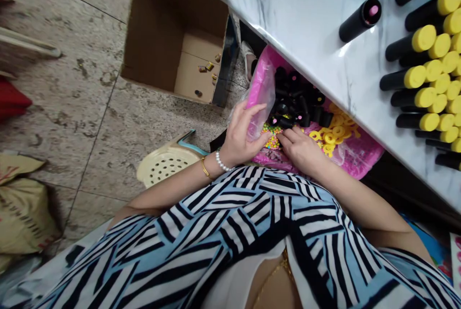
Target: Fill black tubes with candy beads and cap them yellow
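Observation:
A pink tray (262, 71) with a clear plastic liner sits at my lap, partly under the table edge. It holds black tubes (304, 107) with pink tips, small multicoloured beads (272, 140) and yellow ring-ended pieces (338, 131). My left hand (239, 133) lies over the tray's left rim, fingers stretched apart, thumb reaching over the beads. My right hand (297, 148) is bent down at the beads, beside the nearest black tubes. Its fingers are curled together, and whatever is at their tips is hidden.
On the marble-patterned table (306, 20) stand one black tube with a pink tip (360, 20) and several yellow-capped black tubes (414, 78). A cardboard box (154, 35) with a few small pieces inside stands on the floor, near a cream stool (169, 162). A sack (25, 208) lies at the left.

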The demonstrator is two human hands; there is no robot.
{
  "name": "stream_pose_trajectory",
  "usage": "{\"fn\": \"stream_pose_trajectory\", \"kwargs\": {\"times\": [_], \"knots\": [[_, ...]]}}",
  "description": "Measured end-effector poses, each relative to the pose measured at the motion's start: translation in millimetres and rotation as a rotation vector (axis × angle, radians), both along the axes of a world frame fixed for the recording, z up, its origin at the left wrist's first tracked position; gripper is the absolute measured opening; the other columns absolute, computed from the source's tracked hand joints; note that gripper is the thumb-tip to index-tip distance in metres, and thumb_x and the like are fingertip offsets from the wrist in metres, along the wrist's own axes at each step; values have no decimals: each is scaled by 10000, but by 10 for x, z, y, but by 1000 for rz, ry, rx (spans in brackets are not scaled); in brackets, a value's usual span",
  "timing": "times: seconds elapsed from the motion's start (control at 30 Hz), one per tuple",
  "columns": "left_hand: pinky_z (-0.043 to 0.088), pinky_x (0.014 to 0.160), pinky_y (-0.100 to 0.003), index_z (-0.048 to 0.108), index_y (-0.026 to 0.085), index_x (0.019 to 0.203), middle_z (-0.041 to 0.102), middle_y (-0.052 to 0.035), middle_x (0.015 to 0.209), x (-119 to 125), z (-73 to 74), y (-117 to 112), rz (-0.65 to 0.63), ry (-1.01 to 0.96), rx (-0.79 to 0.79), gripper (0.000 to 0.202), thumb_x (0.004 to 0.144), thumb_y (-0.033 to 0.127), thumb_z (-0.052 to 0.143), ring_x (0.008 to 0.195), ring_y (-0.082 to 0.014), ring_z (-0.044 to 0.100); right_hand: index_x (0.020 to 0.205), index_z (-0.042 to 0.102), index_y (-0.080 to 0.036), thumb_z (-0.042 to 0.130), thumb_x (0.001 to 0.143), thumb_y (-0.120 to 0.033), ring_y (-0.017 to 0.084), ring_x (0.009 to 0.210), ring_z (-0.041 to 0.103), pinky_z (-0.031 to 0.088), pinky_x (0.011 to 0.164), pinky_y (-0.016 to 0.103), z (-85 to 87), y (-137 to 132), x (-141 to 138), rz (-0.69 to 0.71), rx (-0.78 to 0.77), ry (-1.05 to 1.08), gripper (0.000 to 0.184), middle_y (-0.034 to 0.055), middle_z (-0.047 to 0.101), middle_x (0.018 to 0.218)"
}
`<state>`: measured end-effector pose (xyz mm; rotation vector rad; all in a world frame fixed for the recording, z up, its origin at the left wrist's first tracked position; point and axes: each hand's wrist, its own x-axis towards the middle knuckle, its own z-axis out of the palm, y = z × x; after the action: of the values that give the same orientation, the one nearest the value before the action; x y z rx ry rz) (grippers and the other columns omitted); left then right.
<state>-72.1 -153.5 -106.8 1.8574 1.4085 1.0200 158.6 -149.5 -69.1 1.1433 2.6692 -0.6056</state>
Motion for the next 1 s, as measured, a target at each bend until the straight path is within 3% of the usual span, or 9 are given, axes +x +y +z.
{"fn": "stream_pose_trajectory", "kwargs": {"times": [0.27,0.37,0.47,0.53,0.67,0.8,1.0], "knots": [[426,1180,-512,533,193,1414,575,-142,1376,-72,-13,7,13,-16,32,574,909,437,657,1368,-305,501,1237,652,-274,727,922,-260,231,1054,709,590,932,403,277,11,327,-354,-289,549,324,59,730,1138],[425,1177,-520,536,201,1415,540,-147,1402,-46,-38,8,5,-36,34,581,904,442,669,1372,-310,497,1201,660,-279,736,915,-275,226,1056,719,591,957,411,339,-36,344,-479,-294,652,296,57,741,1150],[396,1194,-560,570,198,1381,440,-170,1504,-27,-6,23,-21,-4,57,555,891,427,693,1437,-350,443,1178,664,-283,699,924,-236,231,1095,714,591,978,432,386,-43,286,-501,-207,711,260,60,736,1164],[321,1232,-621,613,211,1325,321,-162,1616,-19,52,41,-28,80,107,514,871,423,726,1518,-403,333,1188,652,-296,695,911,-209,245,1105,713,599,972,451,464,-11,250,-482,-104,732,294,61,733,1167],[173,1254,-735,660,213,1226,128,-104,1742,29,198,96,-51,286,207,455,844,431,775,1601,-478,67,1227,630,-301,691,888,-209,281,1038,714,615,920,496,702,150,200,-451,253,653,357,76,733,1119],[132,1262,-762,669,177,1094,123,-116,1755,135,276,200,-96,344,212,386,807,389,815,1610,-484,1,1217,625,-265,671,916,-275,237,862,704,629,783,428,804,466,111,-605,510,584,305,82,701,1068],[136,1284,-731,669,145,951,155,-145,1746,240,288,332,-120,392,204,252,778,253,817,1614,-472,19,1207,557,-234,623,943,-358,157,688,651,599,761,373,690,1046,24,-812,580,558,299,48,656,1069]]}}
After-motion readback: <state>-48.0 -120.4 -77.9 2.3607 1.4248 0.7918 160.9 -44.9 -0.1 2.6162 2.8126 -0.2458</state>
